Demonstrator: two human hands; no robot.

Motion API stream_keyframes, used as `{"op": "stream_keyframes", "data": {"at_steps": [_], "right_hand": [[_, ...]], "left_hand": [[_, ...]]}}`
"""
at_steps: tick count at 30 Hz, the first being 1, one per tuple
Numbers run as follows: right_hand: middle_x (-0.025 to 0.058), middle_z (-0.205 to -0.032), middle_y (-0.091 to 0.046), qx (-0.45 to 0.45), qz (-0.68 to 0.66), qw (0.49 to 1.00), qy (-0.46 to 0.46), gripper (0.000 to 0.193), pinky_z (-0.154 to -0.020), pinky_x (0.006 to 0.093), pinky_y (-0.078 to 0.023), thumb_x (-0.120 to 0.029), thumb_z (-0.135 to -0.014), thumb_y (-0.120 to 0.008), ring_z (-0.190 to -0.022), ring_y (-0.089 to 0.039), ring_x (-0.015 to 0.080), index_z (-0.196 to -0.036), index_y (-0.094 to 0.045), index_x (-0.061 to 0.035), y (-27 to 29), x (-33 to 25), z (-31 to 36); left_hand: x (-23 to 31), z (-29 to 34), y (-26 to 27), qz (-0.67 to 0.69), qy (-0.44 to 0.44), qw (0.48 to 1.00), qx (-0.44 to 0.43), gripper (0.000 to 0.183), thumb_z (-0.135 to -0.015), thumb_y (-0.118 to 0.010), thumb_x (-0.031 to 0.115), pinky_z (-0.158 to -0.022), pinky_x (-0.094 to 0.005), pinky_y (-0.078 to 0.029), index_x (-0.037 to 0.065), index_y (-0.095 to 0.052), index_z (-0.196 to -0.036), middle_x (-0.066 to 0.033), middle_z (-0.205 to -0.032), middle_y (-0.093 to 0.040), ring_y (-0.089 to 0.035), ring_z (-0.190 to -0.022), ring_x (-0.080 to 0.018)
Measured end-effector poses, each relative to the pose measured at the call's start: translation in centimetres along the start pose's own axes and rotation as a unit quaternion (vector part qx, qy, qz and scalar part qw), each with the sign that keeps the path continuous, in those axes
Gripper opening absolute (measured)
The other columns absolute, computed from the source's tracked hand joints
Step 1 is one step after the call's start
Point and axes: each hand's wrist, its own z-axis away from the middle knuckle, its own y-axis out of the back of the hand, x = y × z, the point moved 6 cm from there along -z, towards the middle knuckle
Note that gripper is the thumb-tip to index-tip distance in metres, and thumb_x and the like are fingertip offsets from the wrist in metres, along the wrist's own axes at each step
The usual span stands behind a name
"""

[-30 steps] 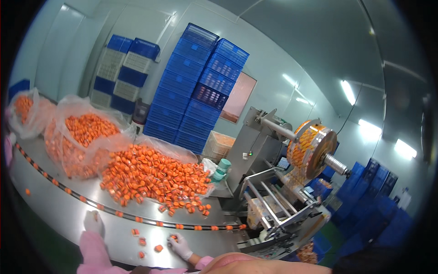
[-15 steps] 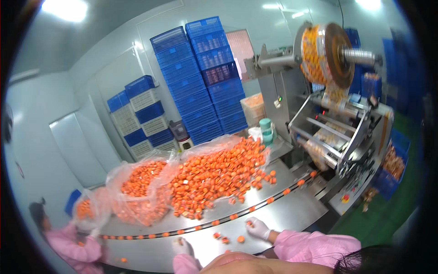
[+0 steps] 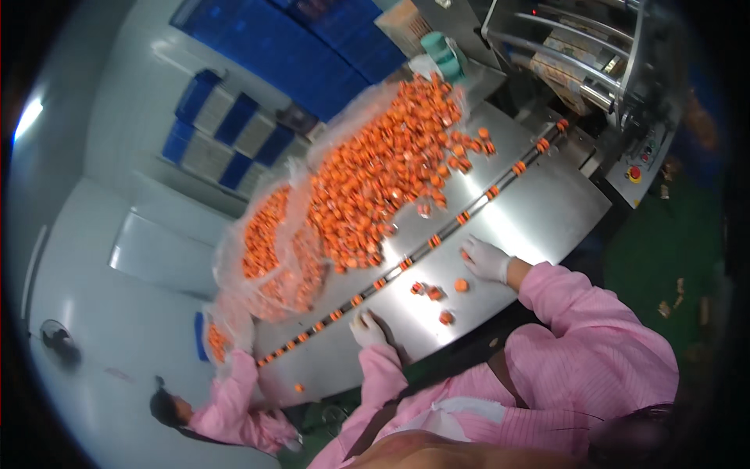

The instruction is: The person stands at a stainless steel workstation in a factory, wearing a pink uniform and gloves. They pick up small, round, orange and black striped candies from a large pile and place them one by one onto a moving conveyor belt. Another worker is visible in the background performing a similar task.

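My left hand point(image 3: 368, 329), in a white glove, is at the near side of the narrow conveyor point(image 3: 426, 248), its fingers curled together; what is in them, if anything, is too small to make out. Over the steel table, my right hand point(image 3: 487, 260), gloved too, is closed on a small round orange piece point(image 3: 466, 255). Between my hands lie several loose orange pieces point(image 3: 434, 293), some showing a dark band. More of them ride spaced out in a single row along the conveyor. Beyond it a large heap of orange pieces point(image 3: 367, 195) spreads over clear plastic.
A clear bag of orange pieces point(image 3: 269, 242) stands left of the heap. At the far left a co-worker in pink point(image 3: 234, 410) reaches toward another bag. A packaging machine point(image 3: 574, 59) stands at the conveyor's right end. Blue crates point(image 3: 289, 47) are stacked behind the table point(image 3: 539, 207).
My view has tilted and dropped, so the machine's film roll is out of sight and more of my arms shows. My right hand still holds an orange piece; the loose pieces stay between my hands.
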Motion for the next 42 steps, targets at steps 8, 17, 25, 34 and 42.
{"op": "stream_keyframes", "data": {"at_steps": [8, 17, 25, 34, 42], "right_hand": [[0.0217, -0.117, -0.048, -0.006, -0.003, 0.999, 0.047, 0.026, -0.090, 0.0411, -0.046, -0.013, -0.091, -0.054, -0.103, -0.053, 0.0397, -0.113, -0.052, 0.0004, -0.7, -1.0, -0.2], [0.0226, -0.112, -0.052, 0.012, 0.027, 0.997, 0.077, 0.024, -0.088, 0.0435, -0.044, -0.008, -0.091, -0.052, -0.097, -0.052, 0.0397, -0.113, -0.051, 0.0008, -1.3, 0.3, -0.6], [0.0237, -0.112, -0.053, -0.001, 0.037, 0.994, 0.101, 0.022, -0.094, 0.0423, -0.042, -0.006, -0.090, -0.053, -0.105, -0.051, 0.0389, -0.110, -0.053, 0.0036, -1.1, -0.8, -0.6], [0.0227, -0.113, -0.053, 0.005, -0.001, 0.997, 0.079, 0.022, -0.095, 0.0423, -0.042, -0.005, -0.088, -0.054, -0.108, -0.051, 0.0379, -0.109, -0.055, 0.0011, -1.2, -0.2, -0.6], [0.0220, -0.112, -0.053, 0.071, -0.017, 0.996, 0.055, 0.021, -0.094, 0.0430, -0.044, -0.013, -0.090, -0.051, -0.108, -0.052, 0.0392, -0.108, -0.055, -0.0018, -1.5, 2.8, -0.2]], "left_hand": [[-1.1, 0.4, 1.4, 0.009, 0.019, 0.998, 0.052, 0.023, -0.090, -0.055, 0.014, -0.086, -0.0403, -0.046, 0.002, -0.065, -0.108, -0.0186, -0.102, -0.056, -0.058, -0.094, -0.0346], [-2.3, 0.3, 0.0, 0.111, 0.113, 0.987, 0.010, 0.027, -0.089, -0.057, 0.015, -0.091, -0.0363, -0.044, 0.002, -0.065, -0.112, -0.0164, -0.108, -0.057, -0.056, -0.103, -0.0316], [-1.4, 0.5, 0.8, 0.126, 0.130, 0.982, 0.063, 0.023, -0.090, -0.056, 0.011, -0.081, -0.0342, -0.050, 0.010, -0.067, -0.110, -0.0084, -0.102, -0.059, -0.063, -0.088, -0.0256], [-2.7, 0.7, 0.0, 0.122, 0.119, 0.984, 0.051, 0.026, -0.088, -0.057, 0.008, -0.080, -0.0350, -0.049, 0.012, -0.067, -0.111, -0.0115, -0.102, -0.059, -0.062, -0.088, -0.0278], [-2.3, 0.2, -1.3, 0.217, 0.162, 0.960, 0.065, 0.026, -0.090, -0.062, 0.020, -0.077, -0.0340, -0.048, -0.002, -0.052, -0.099, -0.0125, -0.087, -0.060, -0.060, -0.079, -0.0231]]}}
